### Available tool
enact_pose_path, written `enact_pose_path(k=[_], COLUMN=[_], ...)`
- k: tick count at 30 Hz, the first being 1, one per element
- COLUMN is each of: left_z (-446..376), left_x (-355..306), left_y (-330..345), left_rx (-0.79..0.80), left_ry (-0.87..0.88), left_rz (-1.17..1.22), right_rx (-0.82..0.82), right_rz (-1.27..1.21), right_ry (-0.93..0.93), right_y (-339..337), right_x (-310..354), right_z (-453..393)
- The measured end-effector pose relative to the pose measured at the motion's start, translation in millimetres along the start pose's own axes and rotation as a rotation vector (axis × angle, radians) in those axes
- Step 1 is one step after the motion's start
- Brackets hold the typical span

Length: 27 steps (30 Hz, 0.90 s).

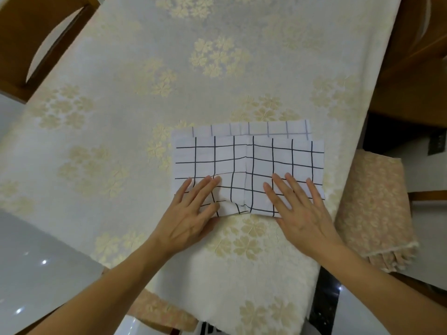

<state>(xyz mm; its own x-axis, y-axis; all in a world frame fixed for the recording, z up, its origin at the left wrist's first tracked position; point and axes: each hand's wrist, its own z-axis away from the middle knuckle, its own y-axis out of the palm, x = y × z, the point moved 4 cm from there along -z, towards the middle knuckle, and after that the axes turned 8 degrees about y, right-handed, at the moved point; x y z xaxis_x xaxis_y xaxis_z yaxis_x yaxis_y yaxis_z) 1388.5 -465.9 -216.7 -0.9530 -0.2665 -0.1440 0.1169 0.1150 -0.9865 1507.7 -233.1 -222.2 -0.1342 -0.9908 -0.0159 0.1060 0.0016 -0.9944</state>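
Observation:
A white cloth with a black grid pattern (249, 160) lies folded on the table, its upper layer reaching short of the far edge so a strip of the lower layer shows. My left hand (191, 211) rests flat on the cloth's near left corner, fingers straight and spread. Flat on the near right part of the cloth lies my right hand (297, 209), fingers straight too. A vertical crease runs down the cloth between the two hands.
The table wears a cream tablecloth with gold flower clusters (145, 97). Wooden chairs stand at the far left (29, 39) and far right (416, 56). A chair seat with a beige patterned cover (372, 209) sits close at the right. Glossy grey floor (36, 262) shows at the left.

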Motion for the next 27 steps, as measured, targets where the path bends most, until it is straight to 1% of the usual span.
enact_pose_path(k=[10, 14, 19, 21, 24, 27], left_z=[7, 17, 25, 21, 5, -15], left_x=[-9, -11, -21, -18, 4, 35], left_y=[0, -3, -5, -12, -20, -19], left_rx=[-0.021, -0.009, 0.037, 0.026, 0.019, 0.14], left_ry=[0.001, 0.011, 0.029, -0.004, -0.13, -0.273], left_rz=[-0.032, -0.031, 0.051, 0.072, 0.057, 0.042], right_rx=[0.071, 0.162, 0.265, 0.308, 0.262, 0.241], right_rz=[0.033, 0.02, 0.016, -0.021, -0.116, -0.14], right_ry=[0.023, 0.062, -0.011, -0.012, 0.071, 0.167], right_y=[-1, -3, -5, -7, -15, -22], right_x=[-4, -12, -12, -14, -29, -45], right_z=[4, 3, 11, 9, -12, -45])
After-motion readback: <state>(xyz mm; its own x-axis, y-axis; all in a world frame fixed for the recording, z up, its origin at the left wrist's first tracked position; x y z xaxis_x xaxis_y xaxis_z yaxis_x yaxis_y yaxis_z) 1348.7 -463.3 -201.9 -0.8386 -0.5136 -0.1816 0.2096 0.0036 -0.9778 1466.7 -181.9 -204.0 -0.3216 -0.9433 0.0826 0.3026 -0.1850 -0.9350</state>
